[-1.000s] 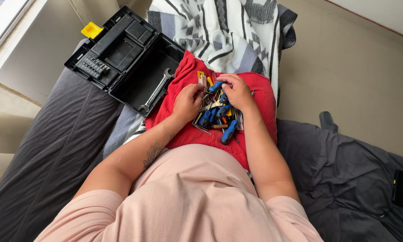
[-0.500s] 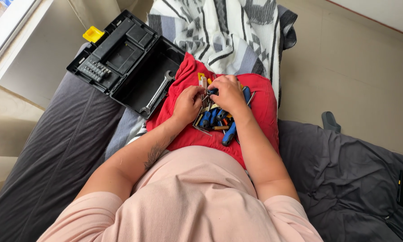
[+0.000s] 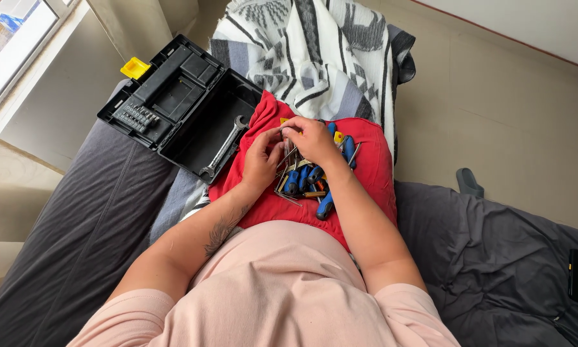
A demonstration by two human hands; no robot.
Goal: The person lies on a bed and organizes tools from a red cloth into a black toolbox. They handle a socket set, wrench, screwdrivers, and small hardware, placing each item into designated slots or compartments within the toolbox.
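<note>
Nearest to the camera is the person's pink shirt, and the two bare forearms go forward from it to the lap. On the lap lies a red cloth, and on this cloth is a pile of screwdrivers with blue and black handles, mixed with thin metal pieces.

The left hand rests at the left edge of the pile, fingers curled down among the tools; its grip looks narrow, but I cannot tell if it holds something. The right hand is on the far part of the pile, and its fingers pinch together at something small and thin there. What exactly is between the fingers is hidden.

In my judgement these screwdrivers are stiff and rather light, each one easy for one hand. The handles look rubbery, so they should not slip; the metal shafts are smooth and thin and can slide between fingers. The best place to take one is the thick handle. Because the tools lie crossed over each other, pulling one may drag the others, and the soft cloth under them gives no firm support.

Further left, touching the cloth, is an open black toolbox with a yellow latch; a wrench lies over its near edge. Beyond the lap is a patterned black and white blanket.
</note>
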